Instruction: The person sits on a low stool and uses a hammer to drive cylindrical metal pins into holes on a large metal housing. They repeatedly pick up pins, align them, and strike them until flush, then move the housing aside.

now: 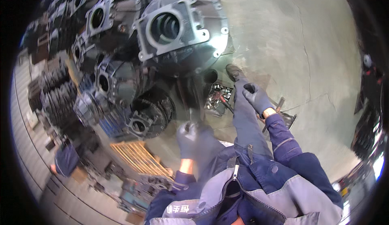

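Apparently between handling steps; left hand [187,139] and right hand [257,98] being held curled, contents untellable; uncurling being needed to grip housing [187,26].

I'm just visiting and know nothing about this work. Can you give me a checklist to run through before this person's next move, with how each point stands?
1. Gloves on: ok; the left hand and right hand both wear grey gloves.
2. Hands off the large metal housing: ok; both appear apart from it.
3. Housing firmly supported: cannot tell; what bears it is not clearly visible.
4. Grip empty: cannot tell; curled fingers hide both palms.
5. Space beside the right leg free: not ok; a red-handled tool lies close by.
6. Both feet steady: cannot tell; only the right shoe shows.
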Motion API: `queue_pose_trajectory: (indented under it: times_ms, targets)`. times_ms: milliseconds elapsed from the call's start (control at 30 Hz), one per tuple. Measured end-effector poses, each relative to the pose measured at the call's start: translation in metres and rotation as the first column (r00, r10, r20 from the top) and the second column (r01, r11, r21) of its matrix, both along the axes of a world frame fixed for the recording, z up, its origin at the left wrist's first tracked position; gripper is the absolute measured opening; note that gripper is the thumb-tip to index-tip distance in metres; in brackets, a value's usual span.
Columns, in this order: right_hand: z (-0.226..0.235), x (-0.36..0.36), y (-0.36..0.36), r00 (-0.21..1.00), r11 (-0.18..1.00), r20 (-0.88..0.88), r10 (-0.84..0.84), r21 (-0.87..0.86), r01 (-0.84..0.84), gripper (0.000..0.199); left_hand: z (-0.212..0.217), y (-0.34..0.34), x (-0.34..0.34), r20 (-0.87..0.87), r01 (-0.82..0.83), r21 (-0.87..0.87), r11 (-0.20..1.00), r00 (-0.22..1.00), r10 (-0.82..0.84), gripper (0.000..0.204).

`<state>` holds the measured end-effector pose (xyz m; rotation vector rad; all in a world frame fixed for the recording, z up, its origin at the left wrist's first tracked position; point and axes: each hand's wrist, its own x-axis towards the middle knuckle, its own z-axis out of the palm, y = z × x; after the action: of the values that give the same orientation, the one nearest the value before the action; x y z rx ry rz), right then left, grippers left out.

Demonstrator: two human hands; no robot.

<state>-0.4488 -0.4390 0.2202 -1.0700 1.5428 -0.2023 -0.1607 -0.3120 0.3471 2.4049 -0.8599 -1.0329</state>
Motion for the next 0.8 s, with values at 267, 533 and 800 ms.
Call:
queue_pose_trajectory:
  times_ms: [267,533,800]
  targets:
    - [-0.014,0.019,0.001,0.97,0.977,0.131,0.203,0.042,-0.21,0.033,0.003,0.049,-0.003,0.034,-0.199,0.138,0.97,0.98,0.196,0.025]
    - [-0.003,0.254,0.063,0.697,0.708,0.146,0.702,-0.029,-0.706,0.032,-0.047,0.207,0.033,0.024,-0.64,-0.089,0.763,0.765,0.644,0.013]
    - [-0.051,0.606,0.254,0.43,0.579,0.475,0.768,-0.227,-0.783,0.051,-0.057,0.436,0.068,-0.288,-0.978,-0.137,0.154,0.188,0.939,0.01]
